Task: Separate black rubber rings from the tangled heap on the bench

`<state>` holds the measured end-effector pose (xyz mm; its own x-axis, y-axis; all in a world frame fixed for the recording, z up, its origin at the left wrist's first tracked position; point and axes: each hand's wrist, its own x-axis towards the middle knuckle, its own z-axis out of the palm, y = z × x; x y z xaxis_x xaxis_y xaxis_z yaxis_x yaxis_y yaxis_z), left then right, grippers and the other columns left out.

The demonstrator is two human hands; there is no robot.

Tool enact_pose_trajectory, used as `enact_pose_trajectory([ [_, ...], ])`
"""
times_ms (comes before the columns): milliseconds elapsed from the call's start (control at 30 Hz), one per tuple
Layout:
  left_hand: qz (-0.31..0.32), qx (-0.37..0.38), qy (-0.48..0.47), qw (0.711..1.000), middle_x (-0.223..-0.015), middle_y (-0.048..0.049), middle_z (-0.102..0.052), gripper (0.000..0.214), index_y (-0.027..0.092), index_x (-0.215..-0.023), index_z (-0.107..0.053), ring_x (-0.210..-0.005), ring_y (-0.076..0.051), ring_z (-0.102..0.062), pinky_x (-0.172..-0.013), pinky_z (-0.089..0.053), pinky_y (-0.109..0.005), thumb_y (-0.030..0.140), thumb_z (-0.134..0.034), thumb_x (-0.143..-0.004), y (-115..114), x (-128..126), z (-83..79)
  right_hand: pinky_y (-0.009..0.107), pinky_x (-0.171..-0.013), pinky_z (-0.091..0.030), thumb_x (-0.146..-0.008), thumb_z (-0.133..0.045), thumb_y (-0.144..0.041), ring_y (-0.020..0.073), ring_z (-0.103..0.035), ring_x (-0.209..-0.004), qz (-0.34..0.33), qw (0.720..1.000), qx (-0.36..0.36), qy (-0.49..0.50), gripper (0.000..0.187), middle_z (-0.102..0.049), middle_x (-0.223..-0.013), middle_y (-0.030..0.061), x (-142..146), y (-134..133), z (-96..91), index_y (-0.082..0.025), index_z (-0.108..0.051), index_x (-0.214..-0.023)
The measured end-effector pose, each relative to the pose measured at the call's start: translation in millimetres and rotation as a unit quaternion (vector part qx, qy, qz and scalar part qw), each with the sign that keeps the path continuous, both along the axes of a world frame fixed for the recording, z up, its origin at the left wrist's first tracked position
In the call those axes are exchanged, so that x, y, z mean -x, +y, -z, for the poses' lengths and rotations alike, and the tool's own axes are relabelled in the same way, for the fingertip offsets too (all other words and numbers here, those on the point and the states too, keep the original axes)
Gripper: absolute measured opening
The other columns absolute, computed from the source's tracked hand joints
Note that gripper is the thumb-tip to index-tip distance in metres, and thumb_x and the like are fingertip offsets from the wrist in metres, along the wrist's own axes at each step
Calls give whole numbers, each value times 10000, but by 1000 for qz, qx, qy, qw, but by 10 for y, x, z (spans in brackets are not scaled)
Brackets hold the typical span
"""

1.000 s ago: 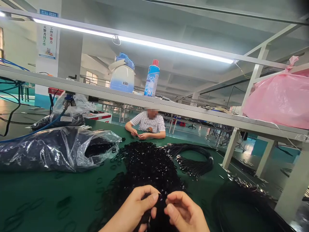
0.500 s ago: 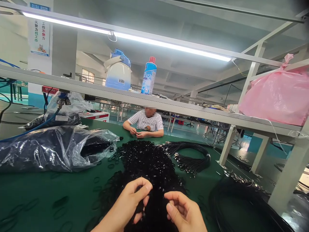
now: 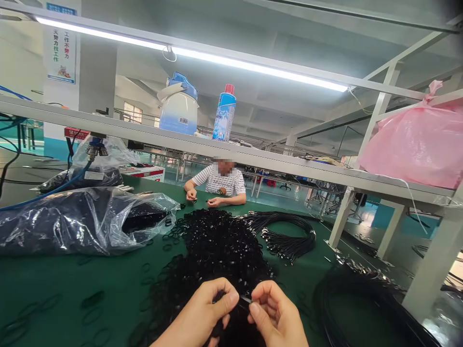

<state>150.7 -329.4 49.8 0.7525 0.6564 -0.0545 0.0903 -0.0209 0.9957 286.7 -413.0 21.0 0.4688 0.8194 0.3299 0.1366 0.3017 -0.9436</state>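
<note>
My left hand point(image 3: 204, 313) and my right hand point(image 3: 277, 315) meet at the bottom centre, fingertips pinched together over a big pile of black elastic loops point(image 3: 217, 250) on the green table point(image 3: 72, 289). Between the two pinches runs a thin black cord with a small silvery end point(image 3: 245, 299). The left fingers also close on a dark bunch of loops below them. Both hands are closed.
A clear plastic bag of black material point(image 3: 83, 219) lies at left. A bundle of black cords with metal ends point(image 3: 289, 236) lies right of the pile, more cords point(image 3: 361, 294) at right. Across the table sits a person in a striped shirt point(image 3: 219, 185). A shelf rail point(image 3: 217, 149) runs overhead.
My two hands have come closer together, and the right hand rose to pinch the cord end beside the left fingers. The person opposite has spread their hands apart.
</note>
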Motion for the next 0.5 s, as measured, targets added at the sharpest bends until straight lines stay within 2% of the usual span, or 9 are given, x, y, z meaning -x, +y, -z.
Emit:
enact_pose_trajectory([
  [67, 1, 3, -6, 1000, -493, 78, -465, 311, 167, -794, -534, -311, -23, -310, -284, -238, -118, 472, -486, -832, 8, 4, -22, 239, -532, -438, -685, -684, -355, 135, -563, -556, -8, 1000, 4, -1, 227, -573, -653, -8, 3, 6, 9, -173, -573, -762],
  [133, 7, 13, -10, 1000, -524, 76, -480, 294, 185, -959, -539, -342, -44, -360, -287, -273, -118, 445, -501, -827, 3, 24, -42, 234, -537, -439, -673, -688, -353, 133, -555, -570, -7, 1000, 5, -3, 233, -577, -670, -3, 2, 12, 19, -168, -586, -773],
  [200, 23, 27, 5, 999, -553, 72, -504, 364, 213, -1115, -486, -390, -64, -423, -306, -317, -119, 412, -535, -813, -16, 50, -49, 238, -559, -448, -666, -690, -354, 140, -559, -597, -2, 1000, 1, -9, 238, -594, -685, 7, 1, 18, 30, -164, -598, -778],
  [233, 33, 29, 20, 999, -556, 66, -517, 379, 213, -1128, -481, -410, -68, -440, -321, -331, -117, 405, -547, -808, -28, 60, -45, 240, -565, -450, -668, -687, -355, 145, -566, -605, 1, 1000, 1, -13, 237, -606, -691, 14, 2, 19, 34, -164, -601, -778],
  [367, 45, 2, 57, 997, -482, 71, -493, 275, 182, -838, -536, -342, -41, -366, -313, -269, -119, 455, -529, -811, -55, 54, -4, 250, -559, -440, -690, -658, -336, 164, -576, -604, 38, 997, 14, -59, 181, -633, -686, 28, -2, -3, 23, -174, -612, -755],
  [433, 17, -16, 48, 999, -468, 79, -477, 283, 182, -734, -501, -303, -28, -315, -296, -224, -128, 453, -516, -815, -36, 37, 2, 255, -576, -442, -698, -640, -323, 168, -569, -616, 77, 994, 16, -79, 146, -621, -677, 19, -24, -25, -3, -183, -615, -729],
  [500, -22, -33, 38, 998, -464, 80, -468, 282, 183, -707, -488, -299, -26, -301, -294, -217, -127, 441, -502, -820, -7, 26, -15, 252, -583, -443, -698, -635, -324, 167, -562, -624, 95, 993, 9, -71, 137, -606, -672, 10, -57, -42, -30, -191, -610, -713],
])
